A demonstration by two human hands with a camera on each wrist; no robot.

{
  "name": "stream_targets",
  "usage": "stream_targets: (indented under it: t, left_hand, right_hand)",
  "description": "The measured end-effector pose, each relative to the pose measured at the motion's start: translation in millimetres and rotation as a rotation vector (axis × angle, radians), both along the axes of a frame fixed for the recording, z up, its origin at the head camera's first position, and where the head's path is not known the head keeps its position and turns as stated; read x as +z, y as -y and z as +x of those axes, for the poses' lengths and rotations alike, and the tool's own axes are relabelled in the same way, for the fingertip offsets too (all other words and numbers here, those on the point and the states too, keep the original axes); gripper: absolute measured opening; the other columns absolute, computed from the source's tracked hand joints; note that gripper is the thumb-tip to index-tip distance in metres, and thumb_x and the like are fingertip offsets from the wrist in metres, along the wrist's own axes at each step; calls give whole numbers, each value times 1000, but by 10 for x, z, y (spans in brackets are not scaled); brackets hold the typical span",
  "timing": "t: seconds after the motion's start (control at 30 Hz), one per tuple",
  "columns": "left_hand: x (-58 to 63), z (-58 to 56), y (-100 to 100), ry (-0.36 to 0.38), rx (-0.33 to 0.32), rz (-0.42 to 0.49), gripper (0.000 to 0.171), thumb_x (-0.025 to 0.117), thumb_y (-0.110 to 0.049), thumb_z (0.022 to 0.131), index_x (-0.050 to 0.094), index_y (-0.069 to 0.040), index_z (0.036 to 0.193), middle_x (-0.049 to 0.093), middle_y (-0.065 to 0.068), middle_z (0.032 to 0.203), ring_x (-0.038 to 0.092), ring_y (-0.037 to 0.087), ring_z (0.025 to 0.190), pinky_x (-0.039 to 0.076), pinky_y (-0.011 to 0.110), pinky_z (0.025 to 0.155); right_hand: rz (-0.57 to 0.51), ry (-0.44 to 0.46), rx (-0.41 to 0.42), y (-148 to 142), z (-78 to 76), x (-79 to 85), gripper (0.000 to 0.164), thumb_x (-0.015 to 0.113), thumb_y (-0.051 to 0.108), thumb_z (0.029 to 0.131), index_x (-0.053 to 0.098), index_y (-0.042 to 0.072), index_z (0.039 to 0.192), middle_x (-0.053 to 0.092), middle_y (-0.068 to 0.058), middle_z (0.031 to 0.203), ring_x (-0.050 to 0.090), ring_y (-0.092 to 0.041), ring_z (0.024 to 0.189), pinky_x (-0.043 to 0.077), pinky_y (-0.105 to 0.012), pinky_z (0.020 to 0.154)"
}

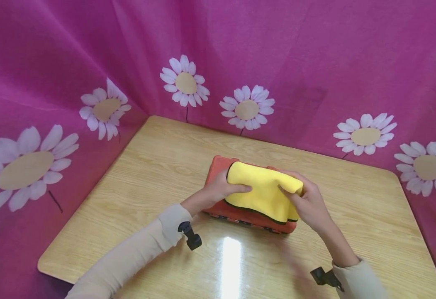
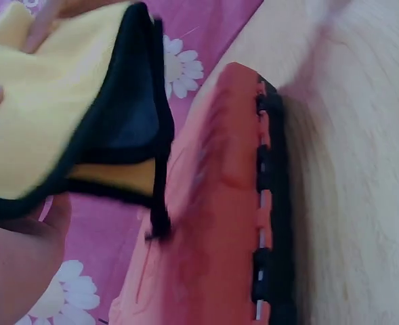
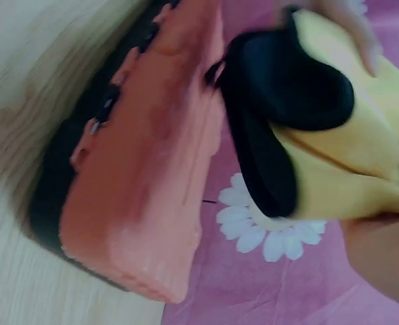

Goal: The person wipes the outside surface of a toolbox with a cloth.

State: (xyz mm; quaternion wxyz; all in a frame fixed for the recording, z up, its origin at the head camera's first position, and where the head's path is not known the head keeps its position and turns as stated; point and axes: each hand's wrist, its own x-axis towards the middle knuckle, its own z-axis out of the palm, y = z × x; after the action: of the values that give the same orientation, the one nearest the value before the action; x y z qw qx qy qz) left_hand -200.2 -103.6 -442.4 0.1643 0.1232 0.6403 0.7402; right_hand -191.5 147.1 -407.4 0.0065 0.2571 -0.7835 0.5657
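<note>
Both hands hold a folded yellow cloth (image 1: 260, 185) with black edging, above an orange-red hard case (image 1: 245, 216). My left hand (image 1: 219, 187) grips the cloth's left end, thumb on the yellow face. At the other end, my right hand (image 1: 312, 205) pinches the cloth, its thumb pressed into a fold. Between the layers, the left wrist view shows a dark grey side (image 2: 128, 112). In both wrist views the cloth hangs apart from the closed case, whose black base (image 2: 280, 203) and hinge-like edge face the person. The cloth hides part of the case's lid in the head view.
The case lies on a light wood-grain table (image 1: 158, 166) with rounded corners. A magenta curtain (image 1: 296, 54) with large white daisies stands along the back and sides. Black wrist mounts (image 1: 190, 236) sit at both sleeve cuffs. A bright light reflection crosses the tabletop in front.
</note>
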Motion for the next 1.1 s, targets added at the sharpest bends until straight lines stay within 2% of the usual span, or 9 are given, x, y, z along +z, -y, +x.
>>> stream_targets:
  t: [0.13,0.27,0.37,0.43,0.57,0.7,0.83,0.93,1.1]
  left_hand:
    - [33,-7,39,-13,55,54,34,70,-4,88,55,2,118,66,9,104,67,18,89,56,33,77]
    - [40,-37,67,-14,103,28,37,69,-8,90,54,0,122,65,13,107,68,21,90,58,36,75]
    - [20,-69,99,-5,156,11,40,70,-10,90,51,-2,125,64,14,110,68,23,92,58,37,75]
    - [1,-89,125,6,206,0,42,70,-12,90,50,-3,126,64,14,110,67,23,92,58,36,75]
    - [-6,-112,182,26,317,-39,43,70,-18,92,49,-3,127,65,14,108,68,22,89,58,35,74]
    - [14,-161,232,41,420,-76,44,69,-21,94,50,-1,127,65,14,109,67,21,89,57,33,75]
    - [31,-241,323,68,515,-145,41,68,-25,95,52,-1,124,65,12,106,66,19,87,55,29,73]
    - [50,-297,433,67,566,-205,40,68,-27,95,55,-1,123,65,12,105,65,18,86,54,27,72]
    - [73,-406,640,11,632,-253,39,66,-24,96,57,2,124,66,15,108,65,20,89,54,28,76]
  right_hand:
    - [6,38,-13,5,-81,-129,41,62,1,98,55,0,138,62,-6,128,59,-16,115,51,-27,93]
    - [76,36,-104,-72,-165,-337,49,61,5,99,45,-1,145,52,-18,140,46,-29,134,36,-43,111]
    - [170,58,-200,-121,-230,-533,56,60,10,101,36,1,150,42,-23,149,35,-38,140,29,-56,112]
    - [234,102,-249,-140,-259,-656,62,59,15,102,28,2,154,35,-25,154,30,-40,143,27,-58,112]
    - [303,221,-288,-160,-291,-854,74,54,24,105,8,2,159,17,-25,161,16,-39,148,18,-56,116]
    - [303,260,-300,-177,-310,-1003,79,50,25,106,-2,-5,157,7,-28,162,8,-37,149,11,-51,119]
    - [284,282,-319,-173,-299,-1080,80,49,25,106,-5,-5,156,5,-28,162,8,-36,149,11,-49,119]
    - [285,330,-341,-167,-282,-1092,83,49,32,106,-8,-2,157,4,-27,162,8,-36,149,12,-49,119]
    - [281,394,-353,-158,-267,-1107,86,48,41,105,-8,5,159,7,-25,163,12,-37,149,14,-51,119]
